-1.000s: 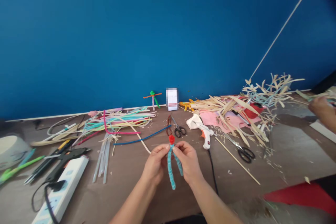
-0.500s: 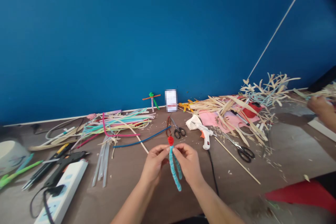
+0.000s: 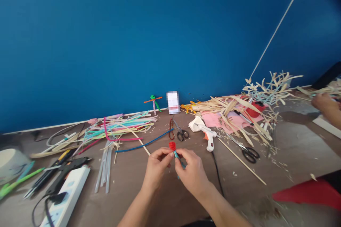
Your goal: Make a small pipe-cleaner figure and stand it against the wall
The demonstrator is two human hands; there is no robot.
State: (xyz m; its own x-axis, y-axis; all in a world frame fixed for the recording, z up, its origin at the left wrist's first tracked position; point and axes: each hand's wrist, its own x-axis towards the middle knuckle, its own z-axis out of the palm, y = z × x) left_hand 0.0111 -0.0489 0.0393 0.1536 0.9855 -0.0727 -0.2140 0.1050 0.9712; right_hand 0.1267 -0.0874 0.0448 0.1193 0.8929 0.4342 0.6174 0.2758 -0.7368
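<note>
My left hand (image 3: 157,168) and my right hand (image 3: 191,173) meet above the brown table, pinching a small pipe-cleaner figure between them. Its red coiled head (image 3: 172,145) shows above my fingers. Only short bits of its light blue pipe-cleaner body (image 3: 176,154) appear, and the rest is hidden behind my right hand. At the far right, a co-worker's hand (image 3: 323,102) holds pale strips of dried leaf.
Close to my hands lie black-handled scissors (image 3: 181,134), a brown bead string (image 3: 171,129) and a blue pipe cleaner (image 3: 144,145). A white glue gun (image 3: 206,134) stands to the right, beside a dried-leaf heap (image 3: 231,111). A power strip (image 3: 68,195) lies at the left.
The long blue limbs that hung below my hands are now mostly out of sight. My right hand has turned and closed in on the figure, and my hands sit closer together.
</note>
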